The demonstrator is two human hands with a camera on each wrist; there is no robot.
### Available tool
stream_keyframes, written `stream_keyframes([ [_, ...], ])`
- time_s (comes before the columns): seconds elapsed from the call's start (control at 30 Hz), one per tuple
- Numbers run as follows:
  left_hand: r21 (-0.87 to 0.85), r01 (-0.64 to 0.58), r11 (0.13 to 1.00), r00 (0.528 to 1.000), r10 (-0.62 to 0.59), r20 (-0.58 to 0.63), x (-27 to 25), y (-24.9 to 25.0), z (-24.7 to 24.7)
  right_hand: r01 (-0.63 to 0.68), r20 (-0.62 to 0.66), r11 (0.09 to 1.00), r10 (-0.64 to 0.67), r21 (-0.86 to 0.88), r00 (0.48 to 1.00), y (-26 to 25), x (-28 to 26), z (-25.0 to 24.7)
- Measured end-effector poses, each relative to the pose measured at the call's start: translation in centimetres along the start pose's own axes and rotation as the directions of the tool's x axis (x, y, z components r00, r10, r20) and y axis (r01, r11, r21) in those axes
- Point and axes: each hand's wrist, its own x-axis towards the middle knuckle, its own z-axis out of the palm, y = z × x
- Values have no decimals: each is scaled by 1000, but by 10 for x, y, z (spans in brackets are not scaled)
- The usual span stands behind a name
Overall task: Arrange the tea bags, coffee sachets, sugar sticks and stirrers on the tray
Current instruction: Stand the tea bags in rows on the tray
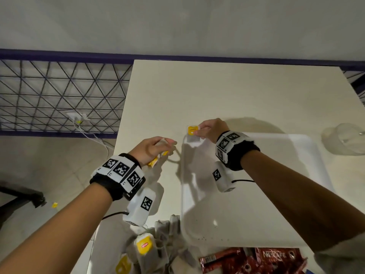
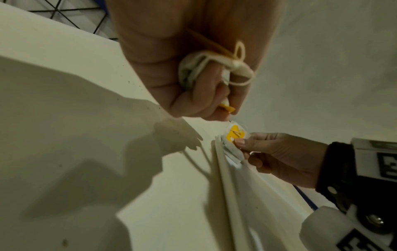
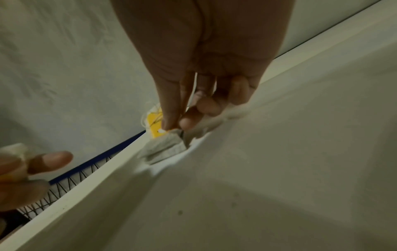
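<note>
A white tray [image 1: 256, 224] lies on the table in front of me. My right hand [image 1: 209, 130] pinches a tea bag [image 1: 192, 138] with a yellow tag [image 1: 193, 129] at the tray's far left corner; the bag [image 3: 163, 149] sits on the tray rim. My left hand [image 1: 154, 149] hovers left of the tray, its fingers curled round a bundle of tea bags [image 2: 193, 71] with strings and a yellow tag [image 2: 227, 107]. A heap of tea bags [image 1: 158, 246] lies at the near left. Red coffee sachets [image 1: 254, 260] lie at the near edge.
The cream table [image 1: 227, 91] reaches to a wall. Left of it is a drop to the floor with a wire grid [image 1: 59, 95]. A clear glass object [image 1: 345, 139] stands right of the tray.
</note>
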Motion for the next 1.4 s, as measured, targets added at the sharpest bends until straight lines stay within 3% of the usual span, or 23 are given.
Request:
stream_keyframes([
  [0.17,-117,79,990,997,-81,-14,1,-3,-3,44,-16,997,-45,-71,999,0,7,4],
  [0.3,-152,92,984,996,-92,5,1,-3,-6,8,-5,993,-9,-121,1000,-5,1,1],
  [0.43,-203,61,977,998,-65,-9,-1,-2,-7,15,-74,999,-12,51,997,-15,-24,-3],
  [0.5,-241,52,969,999,-53,3,-6,-1,-5,19,52,979,-30,203,998,-28,-48,-4],
  [0.6,-277,56,959,998,-56,6,-13,3,3,-13,290,956,-76,294,954,-44,-82,-3],
  [0.7,-246,38,968,999,-36,14,-23,5,12,-23,349,955,-86,297,933,-49,-101,-1],
  [1.1,-232,12,973,1000,-14,-7,-68,9,14,-84,192,840,-24,536,981,-49,-137,-14],
  [1.23,-207,-7,978,999,16,42,-80,13,15,-42,160,836,-55,547,986,-55,-147,-18],
  [1.4,-100,78,992,994,-70,82,-93,22,22,82,65,880,-127,468,990,-63,-156,-18],
])
